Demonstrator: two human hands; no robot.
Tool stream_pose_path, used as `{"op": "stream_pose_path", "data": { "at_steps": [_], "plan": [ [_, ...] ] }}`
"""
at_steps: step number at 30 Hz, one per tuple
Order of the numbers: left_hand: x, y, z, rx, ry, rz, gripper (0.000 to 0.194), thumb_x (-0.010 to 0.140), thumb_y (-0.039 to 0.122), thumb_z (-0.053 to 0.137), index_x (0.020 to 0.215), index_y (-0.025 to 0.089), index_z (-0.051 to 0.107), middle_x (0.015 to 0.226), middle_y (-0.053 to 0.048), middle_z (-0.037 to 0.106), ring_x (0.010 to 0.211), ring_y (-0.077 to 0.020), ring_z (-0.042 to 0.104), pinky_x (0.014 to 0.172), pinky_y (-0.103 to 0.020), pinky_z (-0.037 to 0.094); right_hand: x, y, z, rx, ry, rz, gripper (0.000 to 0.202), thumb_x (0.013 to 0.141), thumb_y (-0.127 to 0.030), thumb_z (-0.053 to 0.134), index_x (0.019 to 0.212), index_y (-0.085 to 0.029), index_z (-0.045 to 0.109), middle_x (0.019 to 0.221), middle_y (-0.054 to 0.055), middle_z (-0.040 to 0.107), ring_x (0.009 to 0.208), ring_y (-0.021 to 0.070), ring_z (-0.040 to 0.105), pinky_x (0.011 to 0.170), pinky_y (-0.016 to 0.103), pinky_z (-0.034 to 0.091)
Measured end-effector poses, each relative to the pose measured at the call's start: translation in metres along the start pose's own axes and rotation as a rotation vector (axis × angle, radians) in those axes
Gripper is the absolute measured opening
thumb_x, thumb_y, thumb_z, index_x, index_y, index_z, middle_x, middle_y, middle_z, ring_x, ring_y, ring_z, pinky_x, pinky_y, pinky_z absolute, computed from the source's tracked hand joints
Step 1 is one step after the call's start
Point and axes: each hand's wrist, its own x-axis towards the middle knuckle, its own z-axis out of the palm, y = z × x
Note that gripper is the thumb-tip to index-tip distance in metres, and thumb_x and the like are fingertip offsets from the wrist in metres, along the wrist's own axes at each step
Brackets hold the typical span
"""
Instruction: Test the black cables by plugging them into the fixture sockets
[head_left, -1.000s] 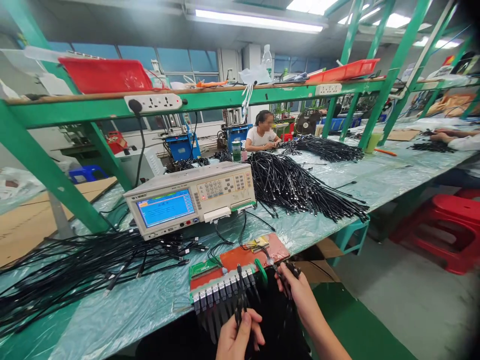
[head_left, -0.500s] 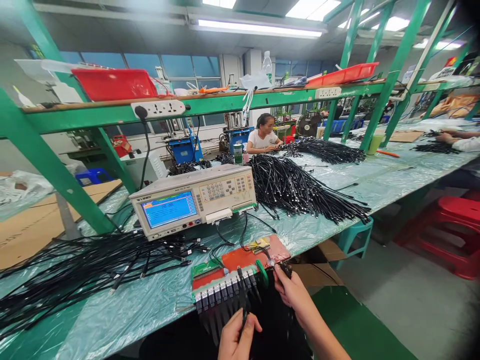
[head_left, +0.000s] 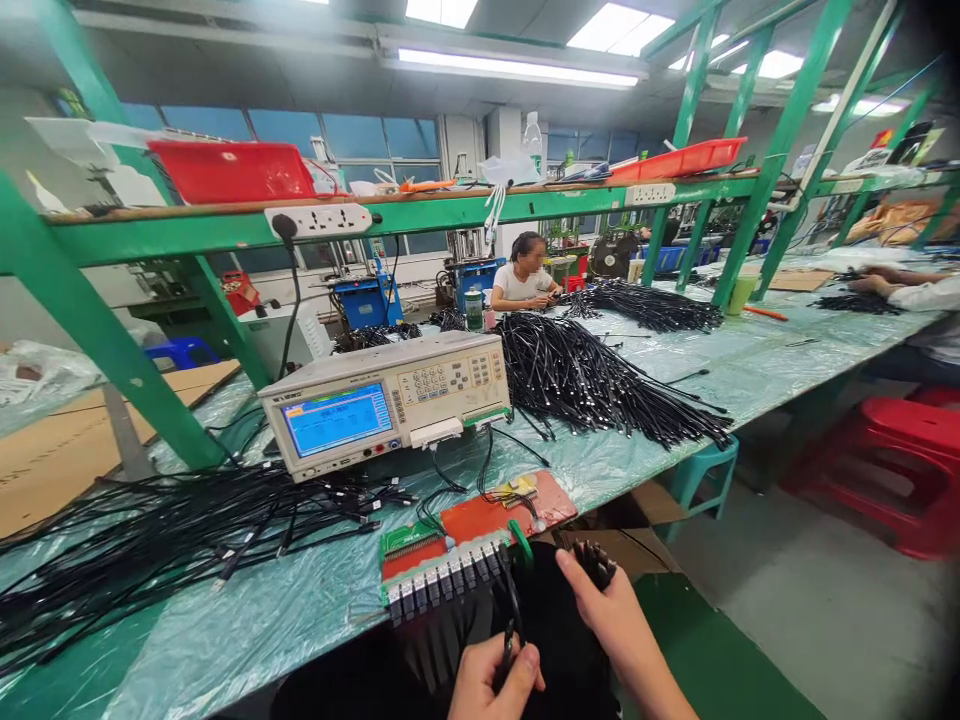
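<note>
My left hand [head_left: 495, 682] is closed on a black cable [head_left: 513, 592] just below the front of the test board, below its right end. In my right hand [head_left: 613, 612] is a bundle of black cable ends [head_left: 592, 562], gripped to the right of the board and apart from it. The red and green test board [head_left: 480, 510] lies at the table's front edge. Along its front runs a row of metal-shelled sockets [head_left: 446, 570] with several black plugs in them, their cables hanging down. A green loop [head_left: 520, 545] stands at the row's right end.
Behind the board stands a bench tester [head_left: 390, 400] with a lit blue screen. Black cables [head_left: 187, 540] spread at left, and a large cable pile [head_left: 600, 375] lies at right. Across the table sits a person [head_left: 521, 280]. Red stools [head_left: 892, 460] stand at right.
My right hand has moved right and down, away from the board's right end. My left hand has shifted slightly right and down with the cable. The writing on the tester's screen differs.
</note>
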Motion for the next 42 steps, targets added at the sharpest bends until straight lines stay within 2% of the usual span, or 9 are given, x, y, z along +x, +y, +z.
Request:
{"op": "stream_pose_path", "data": {
  "at_steps": [5, 11, 14, 18, 22, 27, 33, 37, 42],
  "plan": [
    [0.003, 0.003, 0.009, 0.088, -0.121, -0.007, 0.064, 0.094, 0.068, 0.046, 0.065, 0.017, 0.073, 0.060, -0.005, 0.066, 0.061, -0.0186, 0.058, 0.060, -0.028, 0.038, -0.015, -0.024, 0.008, -0.099, -0.156, -0.105, 0.036, 0.077, -0.051, 0.074, 0.085, -0.016, 0.073, 0.077, 0.006, 0.071, 0.068, 0.0212, 0.063, 0.063, 0.029, 0.048],
    [0.006, 0.003, 0.010, 0.083, -0.237, 0.013, 0.059, 0.095, 0.064, 0.046, 0.073, 0.016, 0.074, 0.066, -0.007, 0.069, 0.060, -0.0191, 0.059, 0.058, -0.027, 0.038, -0.010, -0.019, 0.015, -0.078, -0.129, -0.078, 0.040, 0.080, -0.055, 0.070, 0.086, -0.016, 0.072, 0.073, 0.009, 0.072, 0.069, 0.0252, 0.068, 0.068, 0.032, 0.052],
    [0.003, 0.006, 0.007, 0.028, -0.156, 0.006, 0.059, 0.094, 0.068, 0.044, 0.089, 0.018, 0.075, 0.082, -0.009, 0.073, 0.072, -0.0230, 0.063, 0.066, -0.028, 0.046, -0.003, -0.012, 0.013, -0.013, -0.093, -0.074, 0.047, 0.084, -0.063, 0.064, 0.080, -0.017, 0.068, 0.070, 0.009, 0.071, 0.072, 0.0245, 0.067, 0.071, 0.031, 0.051],
    [-0.003, 0.014, 0.003, -0.049, 0.005, -0.077, 0.056, 0.094, 0.068, 0.043, 0.104, 0.023, 0.075, 0.105, -0.010, 0.074, 0.095, -0.0273, 0.064, 0.089, -0.032, 0.048, 0.008, 0.003, 0.013, 0.134, -0.046, 0.065, 0.066, 0.076, -0.082, 0.059, 0.086, -0.017, 0.063, 0.049, 0.001, 0.055, 0.048, 0.0170, 0.049, 0.048, 0.027, 0.038],
    [-0.006, 0.021, -0.001, -0.162, 0.031, -0.161, 0.055, 0.094, 0.069, 0.044, 0.104, 0.022, 0.070, 0.082, -0.005, 0.066, 0.075, -0.0203, 0.059, 0.072, -0.028, 0.050, 0.014, 0.018, 0.015, 0.137, -0.005, 0.113, 0.074, 0.066, -0.090, 0.062, 0.079, -0.017, 0.060, 0.048, -0.006, 0.038, 0.044, 0.0108, 0.032, 0.044, 0.024, 0.025],
    [-0.003, 0.024, -0.002, -0.341, 0.049, -0.222, 0.057, 0.091, 0.073, 0.046, 0.095, 0.019, 0.064, 0.061, 0.004, 0.043, 0.053, -0.0129, 0.040, 0.051, -0.022, 0.038, 0.017, 0.027, 0.016, 0.082, -0.028, 0.059, 0.072, 0.067, -0.090, 0.060, 0.069, -0.018, 0.055, 0.052, -0.005, 0.036, 0.050, 0.0110, 0.032, 0.048, 0.025, 0.025],
    [0.000, 0.021, 0.000, -0.414, 0.023, -0.213, 0.060, 0.090, 0.076, 0.044, 0.080, 0.018, 0.059, 0.055, 0.008, 0.029, 0.046, -0.0095, 0.025, 0.043, -0.020, 0.022, 0.018, 0.030, 0.016, 0.065, -0.043, 0.065, 0.072, 0.068, -0.091, 0.058, 0.069, -0.018, 0.054, 0.053, -0.004, 0.035, 0.050, 0.0114, 0.031, 0.049, 0.026, 0.025],
    [0.000, 0.022, -0.005, -0.261, 0.021, -0.147, 0.062, 0.092, 0.075, 0.040, 0.084, 0.019, 0.063, 0.053, 0.007, 0.030, 0.047, -0.0112, 0.026, 0.046, -0.023, 0.023, 0.018, 0.033, 0.018, 0.063, -0.050, 0.067, 0.072, 0.069, -0.090, 0.058, 0.070, -0.018, 0.053, 0.054, -0.004, 0.036, 0.051, 0.0115, 0.032, 0.049, 0.025, 0.025],
    [-0.002, 0.028, -0.010, -0.069, 0.056, -0.100, 0.060, 0.095, 0.071, 0.036, 0.087, 0.021, 0.068, 0.063, 0.001, 0.051, 0.054, -0.0153, 0.042, 0.056, -0.026, 0.035, 0.018, 0.034, 0.018, 0.056, -0.060, 0.061, 0.072, 0.069, -0.090, 0.058, 0.069, -0.019, 0.052, 0.054, -0.005, 0.035, 0.051, 0.0111, 0.030, 0.049, 0.025, 0.024]
  ]
}}
